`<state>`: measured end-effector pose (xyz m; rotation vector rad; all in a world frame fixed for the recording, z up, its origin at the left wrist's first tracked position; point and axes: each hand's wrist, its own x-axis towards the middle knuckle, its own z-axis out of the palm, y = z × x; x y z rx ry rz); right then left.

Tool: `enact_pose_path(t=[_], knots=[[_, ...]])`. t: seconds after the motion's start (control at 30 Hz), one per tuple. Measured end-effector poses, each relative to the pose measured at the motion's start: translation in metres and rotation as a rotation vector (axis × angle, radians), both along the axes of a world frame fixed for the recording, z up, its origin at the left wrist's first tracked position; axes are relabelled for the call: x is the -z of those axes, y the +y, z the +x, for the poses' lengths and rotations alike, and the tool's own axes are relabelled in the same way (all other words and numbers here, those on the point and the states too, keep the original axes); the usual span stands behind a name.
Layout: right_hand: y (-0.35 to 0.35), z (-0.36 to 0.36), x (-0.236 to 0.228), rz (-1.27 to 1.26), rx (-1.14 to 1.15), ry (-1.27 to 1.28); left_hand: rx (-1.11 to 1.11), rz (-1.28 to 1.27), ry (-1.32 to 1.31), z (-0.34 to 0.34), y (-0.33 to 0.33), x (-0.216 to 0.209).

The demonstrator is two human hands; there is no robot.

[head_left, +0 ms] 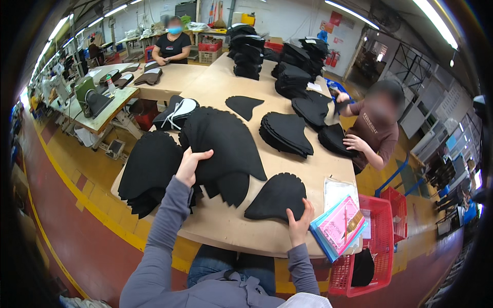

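Note:
My left hand [189, 167] grips the lower left edge of a fanned stack of black fabric pieces [221, 138], its thumb over the top and some fingers hidden. My right hand [300, 224] touches the right end of a smaller black piece or pile [277, 197] with a scalloped edge. Its thumb rests on the black surface, while the fingers stretch along the side. Another pile of black pieces [149, 169] lies left of my left hand. Behind the fanned stack is a white-topped bundle [182, 109] tied with pale cord.
Pink and blue booklets [340, 226] with a pen lie at the table's right corner, above a red basket [382, 256]. A co-worker [377, 123] handles black pieces at the right edge; another person [173, 43] stands behind. Tall black stacks [246, 51] occupy the table's [221, 82] far end.

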<state>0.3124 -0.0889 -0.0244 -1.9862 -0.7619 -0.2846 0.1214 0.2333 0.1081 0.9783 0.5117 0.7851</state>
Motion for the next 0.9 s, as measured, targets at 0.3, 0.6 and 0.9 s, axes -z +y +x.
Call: enact_pose_path(t=[0.3, 0.6, 0.9], knots=[[-0.004, -0.006, -0.036, 0.348, -0.838, 1.176, 0.436, -0.048, 0.277, -0.038, -0.049, 0.027], [-0.054, -0.010, 0.003, 0.424, -0.283, 1.685, 0.583, -0.008, 0.380, -0.038, -0.074, 0.097], [-0.050, -0.009, -0.103, -0.237, -0.668, 0.702, 0.522, 0.483, 0.312, -0.019, -0.059, 0.059]])
